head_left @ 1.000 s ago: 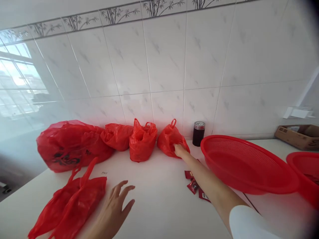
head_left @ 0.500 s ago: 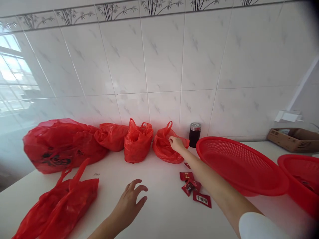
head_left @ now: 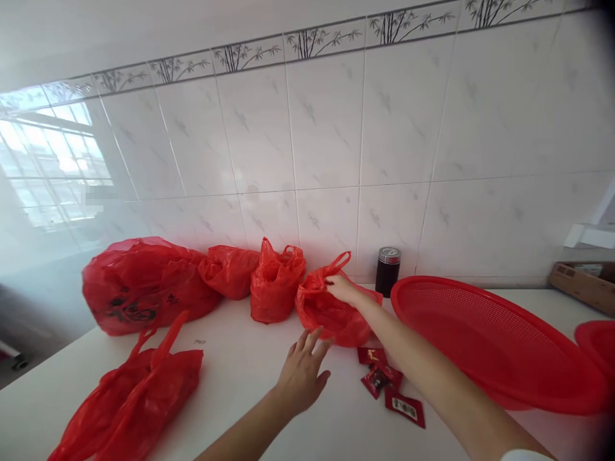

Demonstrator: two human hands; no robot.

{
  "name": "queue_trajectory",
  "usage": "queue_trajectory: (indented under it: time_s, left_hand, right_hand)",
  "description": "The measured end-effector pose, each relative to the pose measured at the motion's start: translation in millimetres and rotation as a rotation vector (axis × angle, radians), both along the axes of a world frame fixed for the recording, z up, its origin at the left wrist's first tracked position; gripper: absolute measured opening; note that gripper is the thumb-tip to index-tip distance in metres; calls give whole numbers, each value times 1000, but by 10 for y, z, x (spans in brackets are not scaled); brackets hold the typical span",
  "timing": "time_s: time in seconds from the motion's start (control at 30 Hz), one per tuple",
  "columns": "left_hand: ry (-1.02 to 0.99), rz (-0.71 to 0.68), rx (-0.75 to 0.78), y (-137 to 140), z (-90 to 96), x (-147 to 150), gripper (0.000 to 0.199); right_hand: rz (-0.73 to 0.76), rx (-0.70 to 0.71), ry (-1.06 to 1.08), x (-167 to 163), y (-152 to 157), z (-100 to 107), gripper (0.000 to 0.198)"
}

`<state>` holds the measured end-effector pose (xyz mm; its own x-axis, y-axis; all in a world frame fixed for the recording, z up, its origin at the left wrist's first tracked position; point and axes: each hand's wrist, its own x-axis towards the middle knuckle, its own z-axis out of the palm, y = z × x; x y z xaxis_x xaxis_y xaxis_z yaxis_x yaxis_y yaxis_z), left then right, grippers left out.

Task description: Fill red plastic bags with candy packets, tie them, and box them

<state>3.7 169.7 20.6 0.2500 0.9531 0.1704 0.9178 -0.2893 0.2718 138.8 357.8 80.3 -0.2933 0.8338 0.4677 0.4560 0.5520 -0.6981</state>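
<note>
The right hand [head_left: 342,288] is gripping the top of a small red bag [head_left: 331,310], fingers pinching the plastic just below its loop handle, likely so the sack comes along without spilling. That bag is sitting toward the back edge of the white countertop [head_left: 250,390], by the tiled wall. The left hand [head_left: 302,371] is reaching in with fingers spread and holding nothing, fingertips arriving at the bag's front side. A dark jar [head_left: 387,271] is standing just behind, against the wall, and a red colander [head_left: 485,339] is lying to the right. Small red packets [head_left: 391,387] are lying scattered just under the right forearm.
</note>
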Motion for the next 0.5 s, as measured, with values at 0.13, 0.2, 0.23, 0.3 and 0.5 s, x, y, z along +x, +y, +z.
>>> queue_trajectory:
  time_s: [0.13, 0.2, 0.23, 0.3, 0.5]
  left_hand:
    - [-44, 109, -9, 537, -117, 142, 64]
    - [-111, 159, 3, 802, -105, 225, 55]
    - [-150, 179, 8, 920, -70, 268, 51]
    - [-237, 204, 13, 1097, 58, 350, 45]
    - [-555, 181, 61, 788, 507, 304, 46]
  right_hand:
    - [86, -21, 148, 145, -148, 492, 33]
    - [27, 16, 274, 267, -279, 730, 40]
    - [-10, 42, 334, 336, -363, 833, 44]
    - [-58, 79, 470, 478, -568, 990, 49]
    - [51, 124, 411, 852, -1415, 815, 33]
